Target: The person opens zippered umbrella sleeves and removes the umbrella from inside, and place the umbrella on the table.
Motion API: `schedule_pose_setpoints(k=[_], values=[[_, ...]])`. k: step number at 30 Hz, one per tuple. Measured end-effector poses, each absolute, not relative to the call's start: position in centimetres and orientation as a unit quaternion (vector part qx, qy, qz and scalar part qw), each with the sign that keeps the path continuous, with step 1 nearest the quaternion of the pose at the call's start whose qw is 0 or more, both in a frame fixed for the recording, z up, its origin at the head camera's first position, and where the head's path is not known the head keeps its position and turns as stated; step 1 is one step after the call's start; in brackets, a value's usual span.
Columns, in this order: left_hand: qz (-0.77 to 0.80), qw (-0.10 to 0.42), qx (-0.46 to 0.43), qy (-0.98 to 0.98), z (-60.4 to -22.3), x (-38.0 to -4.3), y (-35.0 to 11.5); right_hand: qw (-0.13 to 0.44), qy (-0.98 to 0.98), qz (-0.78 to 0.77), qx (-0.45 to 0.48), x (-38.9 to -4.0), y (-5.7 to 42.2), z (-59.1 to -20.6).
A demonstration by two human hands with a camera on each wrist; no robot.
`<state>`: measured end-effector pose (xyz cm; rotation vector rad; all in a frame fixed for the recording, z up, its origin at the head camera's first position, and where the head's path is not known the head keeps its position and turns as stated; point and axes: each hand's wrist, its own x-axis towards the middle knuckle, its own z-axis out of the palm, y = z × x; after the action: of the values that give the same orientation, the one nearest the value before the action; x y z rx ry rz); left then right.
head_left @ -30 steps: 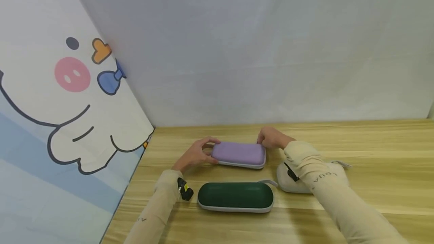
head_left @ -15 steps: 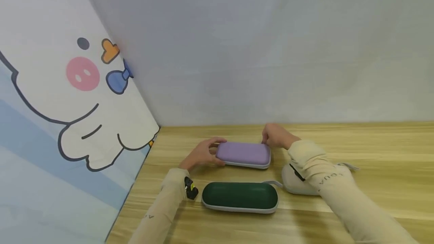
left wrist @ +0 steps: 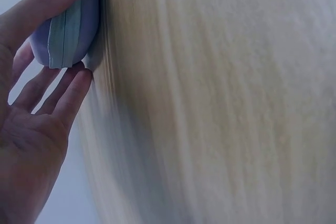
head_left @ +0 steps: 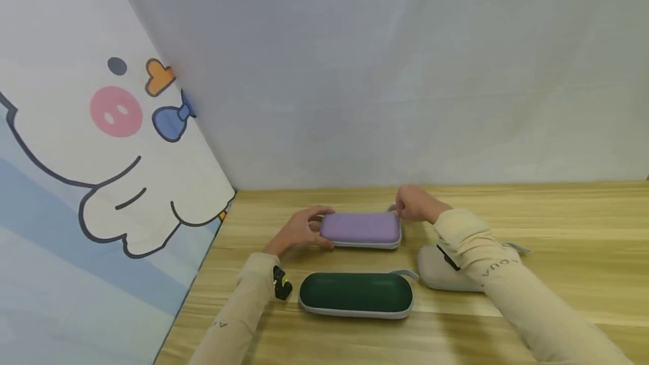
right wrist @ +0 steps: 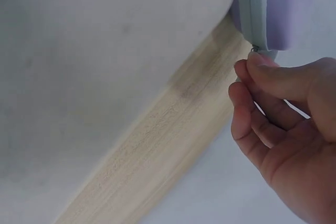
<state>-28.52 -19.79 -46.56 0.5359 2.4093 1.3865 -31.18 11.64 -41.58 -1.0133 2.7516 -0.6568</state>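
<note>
A lilac hard zip case (head_left: pixel 360 228) with a pale zip band lies toward the back of the wooden table. My left hand (head_left: pixel 299 230) holds its left end. In the left wrist view, the thumb of that hand (left wrist: pixel 37 114) lies over the zip band (left wrist: pixel 65 30), and the other fingers reach round the end. At the back right corner is my right hand (head_left: pixel 417 204), its thumb and forefinger pinching the zipper pull (right wrist: pixel 254 50). A grey wrist strap (head_left: pixel 391 208) shows beside those fingers. The zip looks closed along the visible front and left end.
A dark green zip case (head_left: pixel 356 293) with a grey strap lies in front of the lilac one. Under the right forearm is a beige case (head_left: pixel 443 270), partly hidden. A white cloth wall (head_left: pixel 405 83) stands behind the table, a cartoon-printed cloth (head_left: pixel 167 185) at left.
The head view has shifted slightly sideways. Both hands stay at the lilac case's ends, and its grey strap now shows at the back right corner by the right hand.
</note>
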Motion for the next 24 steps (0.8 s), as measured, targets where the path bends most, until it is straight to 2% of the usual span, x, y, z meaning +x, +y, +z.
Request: schedule_pose_setpoints(k=[12, 24], values=[[0.469, 0.141, 0.217, 0.845, -46.6, -28.7, -19.9, 0.050, 0.906, -0.206, -0.368, -30.3, 12.0, -41.2], [0.471, 0.148, 0.204, 0.845, -46.4, -28.4, -20.1, 0.088, 0.913, -0.214, -0.335, -29.0, 11.9, -40.4]])
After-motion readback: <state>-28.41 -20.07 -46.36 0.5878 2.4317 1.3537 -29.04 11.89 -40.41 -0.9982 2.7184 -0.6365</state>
